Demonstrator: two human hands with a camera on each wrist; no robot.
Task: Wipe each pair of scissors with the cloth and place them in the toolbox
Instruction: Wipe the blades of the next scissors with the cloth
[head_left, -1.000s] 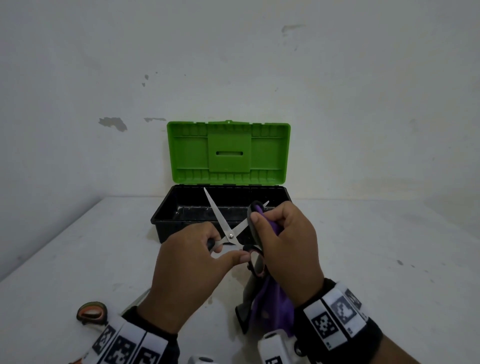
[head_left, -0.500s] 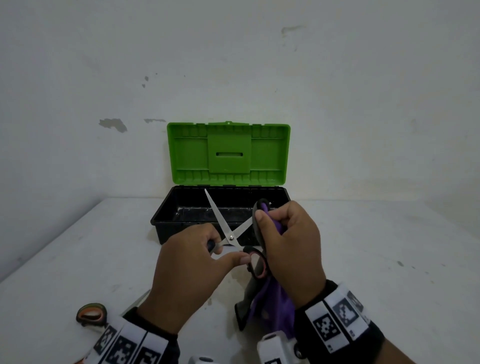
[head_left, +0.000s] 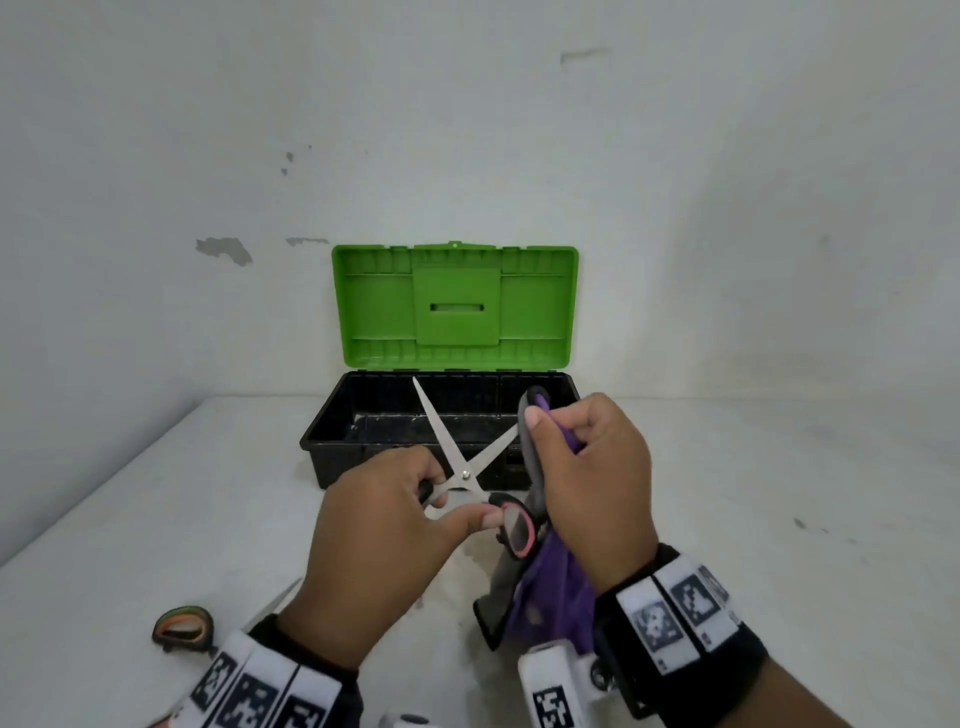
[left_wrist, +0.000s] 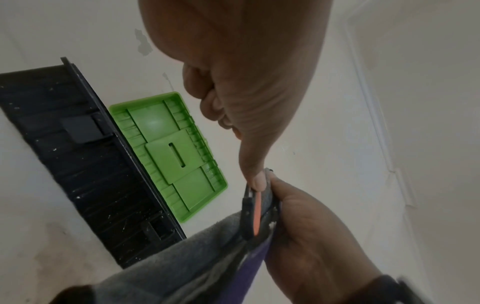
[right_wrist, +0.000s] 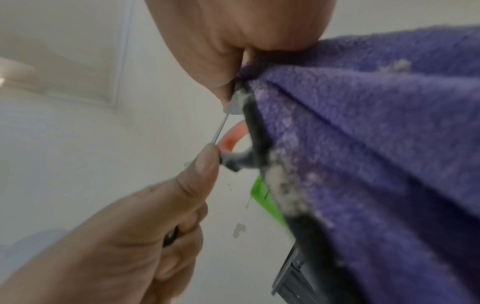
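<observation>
My left hand (head_left: 395, 514) grips the black-and-pink handles of a pair of scissors (head_left: 464, 470), blades spread in a V in front of the toolbox. My right hand (head_left: 587, 467) pinches the purple-and-grey cloth (head_left: 550, 587) around the right blade, near its tip; the rest of the cloth hangs down. The left wrist view shows the thumb on the scissors handle (left_wrist: 253, 214) beside the cloth (left_wrist: 182, 267). The right wrist view shows the cloth (right_wrist: 376, 144) folded over the thin blade (right_wrist: 221, 128). The toolbox (head_left: 332, 431) has a black tray, which looks bare, and an upright green lid (head_left: 454, 306).
A second pair of scissors (head_left: 184, 629) with a dark and orange handle lies on the white table (head_left: 156, 493) at the lower left, partly hidden by my left wrist. The toolbox stands against the white wall.
My right hand with the cloth has slid outward along the right blade toward its tip. My left hand and the scissors have stayed about where they were.
</observation>
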